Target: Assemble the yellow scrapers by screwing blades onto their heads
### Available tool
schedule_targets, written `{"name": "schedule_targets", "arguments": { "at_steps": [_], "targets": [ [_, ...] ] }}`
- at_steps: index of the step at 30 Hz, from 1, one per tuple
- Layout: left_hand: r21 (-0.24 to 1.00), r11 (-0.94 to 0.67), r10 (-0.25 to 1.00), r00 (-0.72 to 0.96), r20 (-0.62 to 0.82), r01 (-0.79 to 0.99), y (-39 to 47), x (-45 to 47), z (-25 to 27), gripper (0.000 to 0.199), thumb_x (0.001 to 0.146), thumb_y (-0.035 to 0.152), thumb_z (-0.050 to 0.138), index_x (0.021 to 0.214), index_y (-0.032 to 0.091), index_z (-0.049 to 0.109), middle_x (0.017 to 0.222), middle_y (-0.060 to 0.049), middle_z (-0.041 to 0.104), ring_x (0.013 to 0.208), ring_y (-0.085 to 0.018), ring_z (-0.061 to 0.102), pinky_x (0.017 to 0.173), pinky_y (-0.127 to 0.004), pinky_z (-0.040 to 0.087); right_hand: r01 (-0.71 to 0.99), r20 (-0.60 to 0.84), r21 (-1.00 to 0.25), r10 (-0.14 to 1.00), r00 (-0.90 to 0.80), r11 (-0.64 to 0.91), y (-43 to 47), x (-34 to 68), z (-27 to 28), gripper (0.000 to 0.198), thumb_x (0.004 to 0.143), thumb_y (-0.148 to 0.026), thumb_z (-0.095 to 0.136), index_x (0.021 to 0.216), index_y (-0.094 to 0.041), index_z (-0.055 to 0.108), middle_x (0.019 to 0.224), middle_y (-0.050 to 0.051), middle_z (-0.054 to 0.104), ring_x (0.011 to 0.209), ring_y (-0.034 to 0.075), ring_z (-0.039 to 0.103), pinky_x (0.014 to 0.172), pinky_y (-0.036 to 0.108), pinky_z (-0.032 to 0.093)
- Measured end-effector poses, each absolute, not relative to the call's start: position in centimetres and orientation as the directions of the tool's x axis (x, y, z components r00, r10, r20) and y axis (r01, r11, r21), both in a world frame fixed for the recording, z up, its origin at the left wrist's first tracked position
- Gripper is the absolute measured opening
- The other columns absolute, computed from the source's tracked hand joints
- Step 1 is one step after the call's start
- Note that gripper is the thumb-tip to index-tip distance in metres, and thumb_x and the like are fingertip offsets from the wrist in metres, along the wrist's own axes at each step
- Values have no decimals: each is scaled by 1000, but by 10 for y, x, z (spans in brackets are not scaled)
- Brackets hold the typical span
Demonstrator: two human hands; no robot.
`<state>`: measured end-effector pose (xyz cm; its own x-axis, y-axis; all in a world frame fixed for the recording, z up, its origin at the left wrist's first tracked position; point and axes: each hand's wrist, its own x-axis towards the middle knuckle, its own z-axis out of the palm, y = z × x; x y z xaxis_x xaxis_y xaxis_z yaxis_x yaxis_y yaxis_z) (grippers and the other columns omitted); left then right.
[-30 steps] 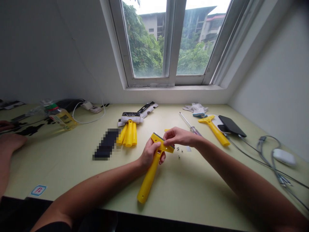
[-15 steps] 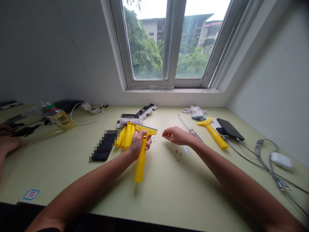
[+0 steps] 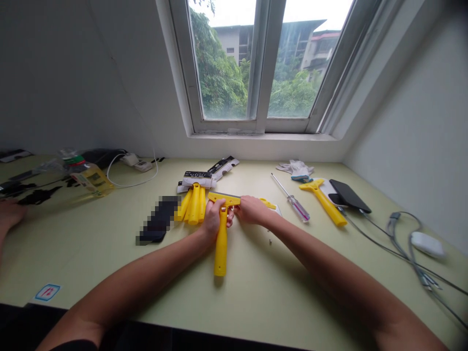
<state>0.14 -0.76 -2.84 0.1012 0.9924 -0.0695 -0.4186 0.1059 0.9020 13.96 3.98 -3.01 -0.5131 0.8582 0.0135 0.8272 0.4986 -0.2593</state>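
Observation:
My left hand (image 3: pixel 214 218) is closed around the neck of a yellow scraper (image 3: pixel 220 248), its handle pointing down toward me and its blade head crosswise on top. Against the right end of that head is my right hand (image 3: pixel 253 210), its fingers curled in; whatever they pinch is hidden. Behind the right wrist a yellow part (image 3: pixel 268 203) shows, with a pale flat piece beside it. A small screw (image 3: pixel 270 241) lies on the table below the right wrist. To the right rests a screwdriver (image 3: pixel 299 208) with a clear handle.
Several yellow scraper handles (image 3: pixel 196 207) lie left of my hands, near black-and-white boxes (image 3: pixel 199 179) and a dark phone (image 3: pixel 157 224). Another yellow scraper (image 3: pixel 329 207), a black phone (image 3: pixel 350 196), gloves (image 3: pixel 295 168) and cables lie right. Another person's hand (image 3: pixel 12 214) is far left, near a bottle (image 3: pixel 91 178).
My right hand has moved left to the scraper's head, where it was apart before. The left hand and scraper have shifted slightly right, the handle now more upright. The yellow part has come into view.

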Motion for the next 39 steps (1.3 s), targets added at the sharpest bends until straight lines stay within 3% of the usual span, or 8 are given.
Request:
{"name": "schedule_targets", "arguments": {
  "at_steps": [3,7,12,17,20,23,33,39],
  "targets": [
    [886,106,993,99,-69,-451,-7,2,-33,22,71,34,58,71,17,45,47,4,46,36,-8,41,34,-19,28,803,-1,-305,843,-539,513,43,153,-26,20,86,-28,52,77,-17,66,85,12,70,75,19,62,62,26,39],
    [873,105,993,103,-63,-476,-8,6,-36,22,73,35,58,76,17,44,55,3,50,38,-9,44,33,-20,29,772,43,-386,846,-532,505,44,185,-9,18,87,-28,51,88,-18,65,87,8,70,75,16,61,64,25,42],
    [874,111,992,108,-67,-473,-11,15,-35,25,73,36,58,83,18,44,63,2,53,39,-8,45,33,-20,31,633,196,-610,865,-462,476,33,209,20,19,83,-35,60,91,-20,67,83,5,72,73,16,64,66,26,46],
    [873,116,991,114,-70,-474,-15,20,-42,25,76,38,57,81,19,42,60,3,52,39,-8,46,33,-20,31,587,260,-508,762,-593,630,18,190,27,16,86,-24,56,88,-21,72,78,3,72,66,13,60,68,26,44],
    [873,115,989,141,-54,-473,-18,21,-46,25,76,38,57,82,19,41,58,4,51,38,-9,45,33,-20,32,583,289,-439,721,-630,684,14,181,21,20,87,-18,52,89,-21,71,84,5,70,72,15,60,72,28,43],
    [873,109,987,155,-39,-476,-19,22,-47,26,76,38,58,82,20,40,59,4,51,38,-9,47,32,-20,33,570,286,-446,714,-640,690,15,180,16,17,88,-23,55,88,-21,71,90,7,65,81,17,58,76,30,43],
    [870,89,989,148,-19,-485,-20,23,-49,26,77,37,59,82,21,39,56,7,46,39,-9,47,32,-20,35,505,189,-684,796,-575,526,24,179,6,11,79,-30,64,80,-20,69,93,5,55,83,16,53,77,30,44],
    [873,89,987,159,-13,-480,-20,23,-50,27,77,39,59,81,21,39,56,7,47,38,-9,47,32,-20,35,422,106,-818,824,-556,390,30,179,-3,17,74,-32,67,82,-17,63,89,4,58,82,16,53,72,29,44]
  ]
}}
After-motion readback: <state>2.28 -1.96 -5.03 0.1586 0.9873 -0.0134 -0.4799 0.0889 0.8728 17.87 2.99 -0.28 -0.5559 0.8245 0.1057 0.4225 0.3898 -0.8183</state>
